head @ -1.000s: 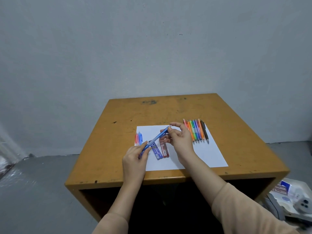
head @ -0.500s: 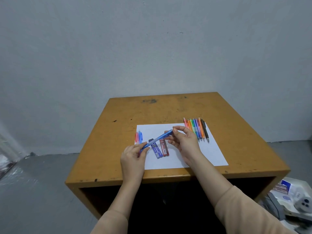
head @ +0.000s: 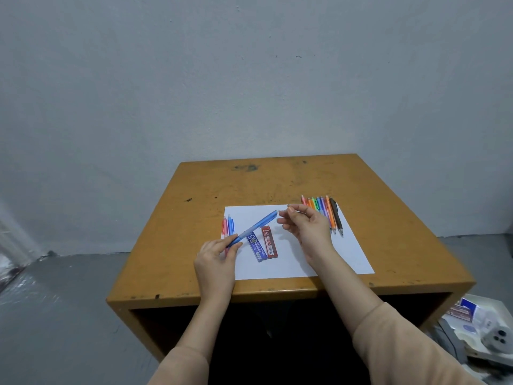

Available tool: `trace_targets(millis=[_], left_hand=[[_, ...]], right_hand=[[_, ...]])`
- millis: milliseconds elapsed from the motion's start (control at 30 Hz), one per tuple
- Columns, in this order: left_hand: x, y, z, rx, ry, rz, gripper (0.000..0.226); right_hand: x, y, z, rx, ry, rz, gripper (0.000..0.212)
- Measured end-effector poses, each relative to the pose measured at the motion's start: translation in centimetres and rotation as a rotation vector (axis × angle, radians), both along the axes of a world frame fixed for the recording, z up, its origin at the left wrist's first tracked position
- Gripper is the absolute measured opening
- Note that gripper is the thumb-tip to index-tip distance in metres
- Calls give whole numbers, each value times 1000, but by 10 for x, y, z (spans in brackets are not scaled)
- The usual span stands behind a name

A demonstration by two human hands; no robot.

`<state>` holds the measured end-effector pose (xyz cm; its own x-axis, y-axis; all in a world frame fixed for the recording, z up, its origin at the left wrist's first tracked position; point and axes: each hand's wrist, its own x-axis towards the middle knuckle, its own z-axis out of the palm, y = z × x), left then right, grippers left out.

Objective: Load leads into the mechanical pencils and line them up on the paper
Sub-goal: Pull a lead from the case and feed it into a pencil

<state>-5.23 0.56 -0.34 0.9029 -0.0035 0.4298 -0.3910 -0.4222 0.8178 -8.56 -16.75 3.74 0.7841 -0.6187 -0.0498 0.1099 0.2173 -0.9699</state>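
above the table (head: 388, 218) and its paper (head: 347, 257), the left hand (head: 215, 262) has a tight grip on the near end of the blue pencil (head: 261, 223). the pencil slants away to the right, far end just beside the right hand (head: 308, 229), and i cannot tell if that curled grip holds anything. keep the pencil still and feed leads in straight.

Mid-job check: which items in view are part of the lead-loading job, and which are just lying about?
Job: blue pencil held in the left hand; blue lead case; red lead case; row of pencils at the paper's far right corner; two pencils at its left edge; paper.

Lying about: white tray of boxes on the floor; grey device beside it.
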Motion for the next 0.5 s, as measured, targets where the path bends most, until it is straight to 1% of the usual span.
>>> trace_targets(millis=[100, 167, 267, 500], left_hand=[[1, 1, -2, -31, 30, 10, 19], [1, 1, -1, -50, 44, 14, 19], [0, 0, 0, -47, 53, 15, 19], [2, 1, -2, -17, 52, 29, 20]], right_hand=[[7, -6, -9, -363, 135, -25, 14], [12, -7, -16, -508, 207, 1, 13], [17, -7, -24, -563, 237, -16, 7], [20, -7, -31, -714, 287, 1, 10]])
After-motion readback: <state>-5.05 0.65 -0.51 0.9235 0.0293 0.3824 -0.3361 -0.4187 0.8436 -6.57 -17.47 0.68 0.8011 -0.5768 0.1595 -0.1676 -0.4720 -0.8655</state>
